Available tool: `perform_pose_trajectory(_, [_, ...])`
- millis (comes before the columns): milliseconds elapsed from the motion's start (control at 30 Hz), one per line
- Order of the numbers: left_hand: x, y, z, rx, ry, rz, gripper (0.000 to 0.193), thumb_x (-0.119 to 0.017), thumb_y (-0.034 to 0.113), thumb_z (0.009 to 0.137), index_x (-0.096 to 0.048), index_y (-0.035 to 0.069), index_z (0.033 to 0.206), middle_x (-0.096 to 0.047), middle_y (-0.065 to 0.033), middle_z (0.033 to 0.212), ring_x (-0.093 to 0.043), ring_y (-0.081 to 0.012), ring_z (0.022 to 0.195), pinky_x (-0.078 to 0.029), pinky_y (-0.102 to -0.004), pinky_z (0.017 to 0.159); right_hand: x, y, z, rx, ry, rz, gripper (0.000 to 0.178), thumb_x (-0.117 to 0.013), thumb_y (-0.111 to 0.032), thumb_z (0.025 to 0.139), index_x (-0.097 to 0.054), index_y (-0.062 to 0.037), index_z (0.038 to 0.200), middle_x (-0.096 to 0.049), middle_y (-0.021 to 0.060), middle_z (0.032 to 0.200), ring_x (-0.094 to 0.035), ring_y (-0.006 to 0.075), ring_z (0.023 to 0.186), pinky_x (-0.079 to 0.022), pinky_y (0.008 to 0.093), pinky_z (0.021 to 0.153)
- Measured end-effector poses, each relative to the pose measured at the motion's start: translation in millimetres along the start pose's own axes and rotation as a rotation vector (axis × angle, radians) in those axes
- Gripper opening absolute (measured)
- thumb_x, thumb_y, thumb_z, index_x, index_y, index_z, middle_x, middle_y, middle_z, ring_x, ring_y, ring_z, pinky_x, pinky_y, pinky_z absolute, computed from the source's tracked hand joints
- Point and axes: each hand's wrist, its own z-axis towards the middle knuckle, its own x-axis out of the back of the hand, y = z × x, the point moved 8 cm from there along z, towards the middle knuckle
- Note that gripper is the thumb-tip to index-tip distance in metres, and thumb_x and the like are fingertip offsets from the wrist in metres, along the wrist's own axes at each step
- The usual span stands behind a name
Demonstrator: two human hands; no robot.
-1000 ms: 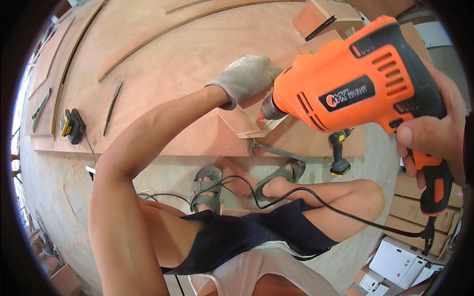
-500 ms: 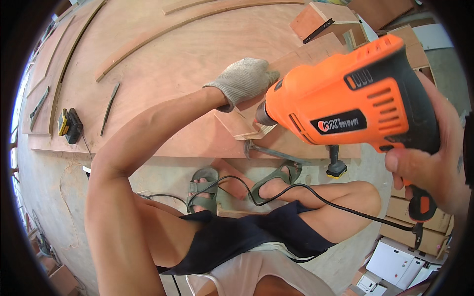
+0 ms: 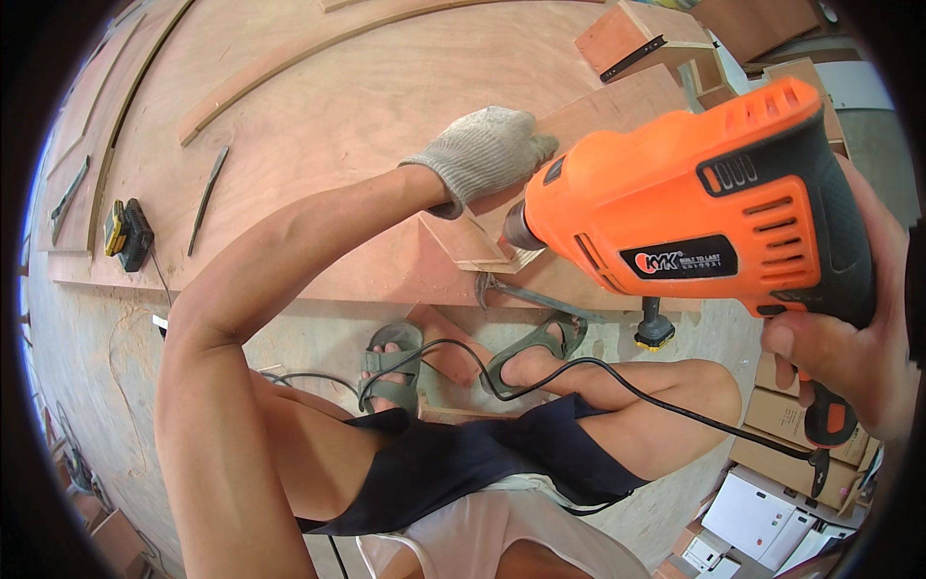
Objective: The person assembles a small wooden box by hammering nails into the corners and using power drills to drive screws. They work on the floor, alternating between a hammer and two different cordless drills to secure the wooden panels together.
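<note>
My right hand (image 3: pixel 849 328) is wrapped around the grip of an orange and black corded power drill (image 3: pixel 656 193). The drill points left, its chuck (image 3: pixel 523 227) close to the near end of a plywood box (image 3: pixel 468 241). Whether the bit touches the wood is hard to make out. My left hand (image 3: pixel 487 150), in a grey knit glove, is closed over the box's upper side, its fingertips partly hidden. A hammer (image 3: pixel 535 296) lies just in front of the box, at the worktop's near edge.
A large plywood sheet (image 3: pixel 318 125) bears wood strips (image 3: pixel 289 58), a dark flat tool (image 3: pixel 207 201) and a yellow-black battery (image 3: pixel 128 234). Another box (image 3: pixel 641 43) with a black slide stands far right. The drill cord (image 3: pixel 598 364) crosses my legs; a cordless tool (image 3: pixel 654 325) stands beyond my knee.
The drill has shifted slightly to the right and looks a little larger, its chuck still by the box end. My gloved left hand stays on the box. The view has moved slightly.
</note>
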Motion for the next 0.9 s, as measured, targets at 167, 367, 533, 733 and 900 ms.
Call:
perform_pose_trajectory(167, [-2,-1,2,0.030,-0.003,-0.001,0.025,-0.057,0.028,0.097,-0.071,0.008,0.105,-0.068,-0.0216,0.097,-0.070,-0.0402,0.093,-0.057,-0.0488,0.079,-1,0,1,0.002,-0.001,-0.011,0.086,-0.090,-0.026,0.070,-0.048,0.0031,0.139,-0.070,0.0164,0.089,-0.071,0.0246,0.062,-0.061,0.0330,0.049])
perform_pose_trajectory(367, [-4,-8,2,0.118,-0.061,-0.021,0.026,-0.057,0.029,0.098,-0.072,0.009,0.106,-0.068,-0.0216,0.096,-0.070,-0.0403,0.094,-0.057,-0.0494,0.079,-4,0,2,0.020,-0.019,-0.014,0.086,-0.090,-0.026,0.070,-0.048,0.0032,0.139,-0.070,0.0164,0.088,-0.071,0.0250,0.062,-0.061,0.0337,0.049])
perform_pose_trajectory(533, [0,7,4,0.023,-0.022,-0.020,0.027,-0.056,0.029,0.098,-0.072,0.009,0.105,-0.069,-0.0216,0.098,-0.070,-0.0407,0.096,-0.057,-0.0496,0.081,3,-1,-5,0.015,0.014,-0.021,0.086,-0.090,-0.026,0.070,-0.048,0.0032,0.138,-0.070,0.0165,0.087,-0.071,0.0254,0.061,-0.061,0.0343,0.049])
perform_pose_trajectory(733, [4,2,0,0.029,0.010,0.048,0.027,-0.056,0.028,0.097,-0.071,0.008,0.107,-0.070,-0.0198,0.095,-0.070,-0.0401,0.093,-0.057,-0.0490,0.080,8,-4,-11,0.020,0.049,0.017,0.086,-0.091,-0.026,0.070,-0.048,0.0032,0.138,-0.070,0.0165,0.086,-0.071,0.0259,0.061,-0.061,0.0350,0.049])
perform_pose_trajectory(900, [-3,-18,-5,0.331,-0.171,-0.157,0.025,-0.058,0.024,0.096,-0.068,0.003,0.104,-0.071,-0.0205,0.091,-0.071,-0.0381,0.087,-0.056,-0.0474,0.080,8,57,-35,-0.132,0.016,0.410,0.086,-0.091,-0.023,0.066,-0.048,0.0061,0.135,-0.069,0.0177,0.083,-0.072,0.0272,0.061,-0.064,0.0369,0.050])
